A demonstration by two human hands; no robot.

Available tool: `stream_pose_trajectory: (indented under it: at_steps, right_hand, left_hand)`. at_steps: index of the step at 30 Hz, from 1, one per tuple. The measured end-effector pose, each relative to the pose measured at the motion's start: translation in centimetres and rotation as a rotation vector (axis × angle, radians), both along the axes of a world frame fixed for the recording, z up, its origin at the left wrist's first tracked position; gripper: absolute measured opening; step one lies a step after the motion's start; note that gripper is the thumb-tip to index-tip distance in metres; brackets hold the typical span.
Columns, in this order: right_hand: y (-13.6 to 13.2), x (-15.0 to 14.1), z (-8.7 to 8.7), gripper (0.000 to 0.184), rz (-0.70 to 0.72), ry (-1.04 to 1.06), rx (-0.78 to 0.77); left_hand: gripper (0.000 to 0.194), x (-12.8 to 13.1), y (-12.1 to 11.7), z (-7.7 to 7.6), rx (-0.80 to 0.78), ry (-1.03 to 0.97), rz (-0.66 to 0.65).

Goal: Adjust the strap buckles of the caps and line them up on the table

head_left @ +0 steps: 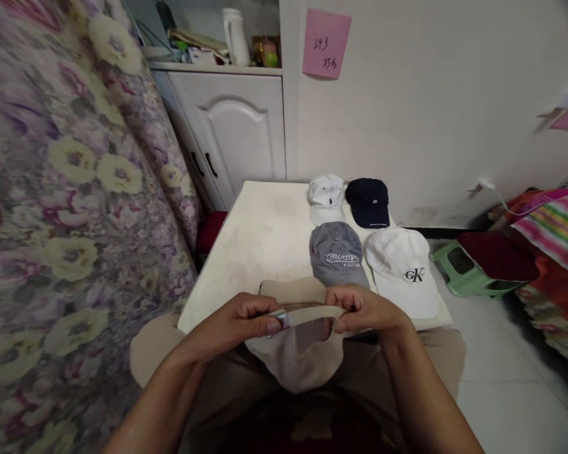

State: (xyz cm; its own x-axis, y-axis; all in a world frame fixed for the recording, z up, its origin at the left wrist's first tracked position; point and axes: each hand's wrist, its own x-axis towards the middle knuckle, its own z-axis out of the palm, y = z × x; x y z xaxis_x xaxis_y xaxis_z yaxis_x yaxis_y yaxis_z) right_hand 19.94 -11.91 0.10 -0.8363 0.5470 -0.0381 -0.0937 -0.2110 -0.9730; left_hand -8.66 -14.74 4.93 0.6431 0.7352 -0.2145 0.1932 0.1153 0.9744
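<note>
I hold a beige cap (299, 353) over my lap at the near edge of a small white table (260, 239). My left hand (246, 318) is closed on the cap's back strap at its metal buckle. My right hand (364, 309) is closed on the other end of the same strap. Beyond my hands, on the table, lie a grey cap (337, 253), a white cap with black letters (404, 268), a small white cap (326, 197) and a dark navy cap (368, 200).
A floral cloth (71, 208) covers something tall at my left. A white cupboard (231, 132) stands behind the table, with a pink note (325, 43) on the wall. A green stool (468, 268) and striped bedding (549, 233) are at the right.
</note>
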Motion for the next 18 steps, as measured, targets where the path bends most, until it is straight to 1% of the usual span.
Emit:
stream_pose_trajectory:
  at_steps: [3,5,8,10,11,12,13,16,18]
  right_hand:
    - [0.8,-0.4,0.2,0.035,0.031,0.111,-0.043]
    - [1.4,-0.8,0.6,0.035,0.056,0.174,-0.067]
    - [1.9,-1.8,1.0,0.035,0.078,0.235,-0.139]
    - [2.0,-2.5,1.2,0.037,0.101,0.241,-0.185]
    - [2.0,-2.7,1.3,0.039,0.106,0.243,-0.199]
    - [2.0,-2.9,1.4,0.040,0.104,0.245,-0.208]
    - [2.0,-3.0,1.5,0.042,0.094,0.247,-0.211]
    - [2.0,-3.0,2.2,0.043,0.070,0.255,-0.205]
    - [2.2,-3.0,2.7,0.044,0.101,0.265,-0.209]
  left_hand:
    - [0.032,-0.8,0.8,1.0,-0.023,-0.003,-0.101]
    - [0.039,-1.1,1.6,1.4,-0.066,-0.016,-0.214]
    - [0.054,-1.2,2.7,1.3,-0.124,-0.015,-0.435]
    - [0.060,-1.2,3.2,0.7,-0.129,-0.016,-0.512]
    - [0.058,-1.1,3.3,0.3,-0.123,-0.031,-0.506]
    - [0.055,-1.1,3.4,-0.1,-0.115,-0.058,-0.463]
    - [0.052,-1.0,3.3,-0.5,-0.114,-0.103,-0.395]
    - [0.053,-0.9,2.7,-1.1,-0.172,-0.283,-0.107]
    - [0.053,-1.0,2.3,-1.1,-0.199,-0.351,-0.010]
